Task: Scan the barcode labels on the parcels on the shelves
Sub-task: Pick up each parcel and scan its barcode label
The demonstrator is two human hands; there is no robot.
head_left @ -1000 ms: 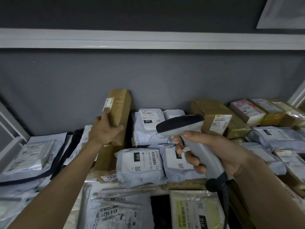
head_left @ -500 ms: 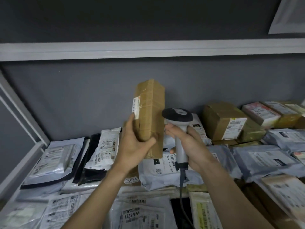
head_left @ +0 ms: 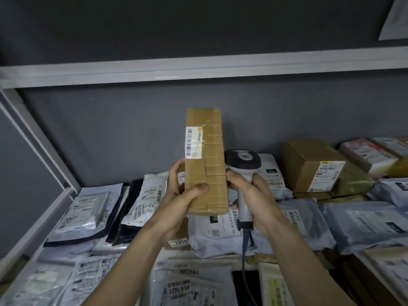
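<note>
Cardboard, brown and tape-wrapped, forms the tall narrow box (head_left: 206, 160) held upright between both hands above the shelf (head_left: 33, 230). Gripping its lower part is the left hand (head_left: 183, 199), thumb pressed across the front face and fingers curled round the left edge. On the box's upper left, above that thumb, sits a white barcode label (head_left: 192, 142) with its bars running vertically. Just to the right, the right hand (head_left: 251, 195) is wrapped round the grip of a white handheld scanner with a dark head (head_left: 242, 164); the scanner head lies just beside the box's right edge, and a grey cable (head_left: 244, 257) hangs from the handle base below the wrist. Under and behind both hands, grey plastic mailer bags (head_left: 223, 226) with printed labels lie heaped on the shelf, one sticker reading 1834 (head_left: 178, 242) just below the left wrist. Further right of the right hand stands a squat brown carton (head_left: 309, 164) bearing a white label, with more parcels beyond it.
</note>
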